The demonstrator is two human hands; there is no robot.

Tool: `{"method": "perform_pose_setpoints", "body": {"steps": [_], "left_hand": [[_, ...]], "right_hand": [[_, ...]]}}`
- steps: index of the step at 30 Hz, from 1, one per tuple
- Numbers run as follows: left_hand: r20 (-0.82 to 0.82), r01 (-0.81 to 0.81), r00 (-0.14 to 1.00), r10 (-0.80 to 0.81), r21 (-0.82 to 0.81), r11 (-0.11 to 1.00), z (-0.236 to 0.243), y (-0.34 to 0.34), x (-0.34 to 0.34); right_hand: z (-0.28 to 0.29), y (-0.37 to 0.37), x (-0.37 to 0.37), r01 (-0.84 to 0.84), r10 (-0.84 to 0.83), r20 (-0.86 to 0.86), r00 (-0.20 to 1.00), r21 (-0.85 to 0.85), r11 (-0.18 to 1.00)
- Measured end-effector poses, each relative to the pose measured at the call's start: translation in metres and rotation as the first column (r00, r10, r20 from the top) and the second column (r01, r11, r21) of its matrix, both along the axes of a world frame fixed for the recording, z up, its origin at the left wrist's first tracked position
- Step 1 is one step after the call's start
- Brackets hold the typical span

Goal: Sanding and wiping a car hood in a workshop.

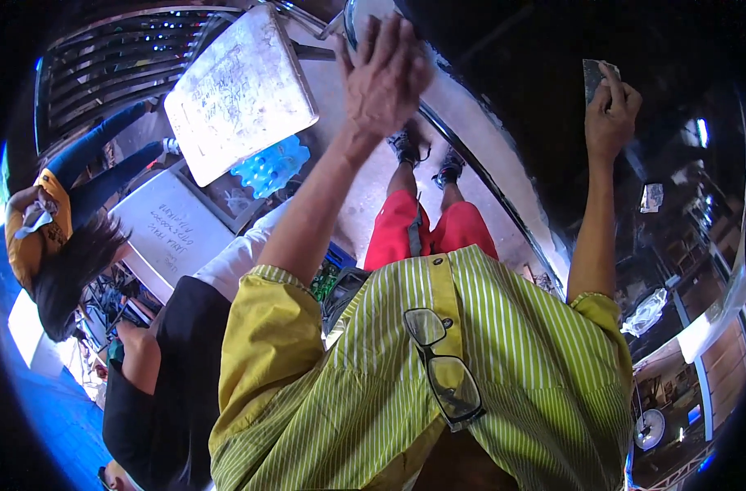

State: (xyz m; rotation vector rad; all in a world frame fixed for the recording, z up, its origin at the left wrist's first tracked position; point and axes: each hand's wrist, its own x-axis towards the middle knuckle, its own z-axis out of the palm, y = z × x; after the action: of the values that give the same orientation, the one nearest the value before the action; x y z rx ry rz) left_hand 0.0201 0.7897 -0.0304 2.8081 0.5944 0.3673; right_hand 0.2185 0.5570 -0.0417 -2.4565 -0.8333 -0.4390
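My right hand (610, 119) presses a small, dark grey rectangular sheet, which looks like a piece of sandpaper (591, 77), against a large glossy black panel (512, 98). Its fingers are bent over the sheet. My left hand (385, 82) is raised at the top middle, slightly blurred, fingers stretched and holding nothing. Just behind its fingertips shows a pale rounded rim (351, 23), mostly hidden, so I cannot tell what it belongs to. The panel mirrors lights and parts of the room along the right side.
A worn white tabletop (242, 94) stands left of my left arm, with blue-tinted plastic bottles (273, 166) beside it. Another white surface (172, 229) lies nearer. A person in orange (41, 217) and one in black (180, 385) are at the left, near a slatted bench (119, 65).
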Motion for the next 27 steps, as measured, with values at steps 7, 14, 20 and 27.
{"method": "perform_pose_setpoints", "body": {"steps": [7,14,20,27], "left_hand": [[-0.1,0.116,0.988,-0.117,-0.025,0.993,-0.003,-0.035,-0.02],[0.002,0.03,1.0,-0.031,0.224,0.974,-0.009,0.029,0.014],[-0.016,0.032,0.999,-0.031,0.049,0.998,-0.013,-0.04,0.018],[-0.142,0.319,0.92,-0.365,-0.269,0.909,0.008,-0.164,-0.021]], "right_hand": [[-0.003,0.001,0.004,0.001,0.0,0.035,0.999,-0.013,1.0],[0.006,0.004,-0.003,0.002,0.001,0.056,0.998,-0.055,0.998],[0.035,-0.029,-0.014,0.049,-0.052,-0.154,0.987,-0.025,0.998],[0.043,-0.151,-0.096,0.173,-0.21,-0.316,0.925,-0.141,0.975]]}}
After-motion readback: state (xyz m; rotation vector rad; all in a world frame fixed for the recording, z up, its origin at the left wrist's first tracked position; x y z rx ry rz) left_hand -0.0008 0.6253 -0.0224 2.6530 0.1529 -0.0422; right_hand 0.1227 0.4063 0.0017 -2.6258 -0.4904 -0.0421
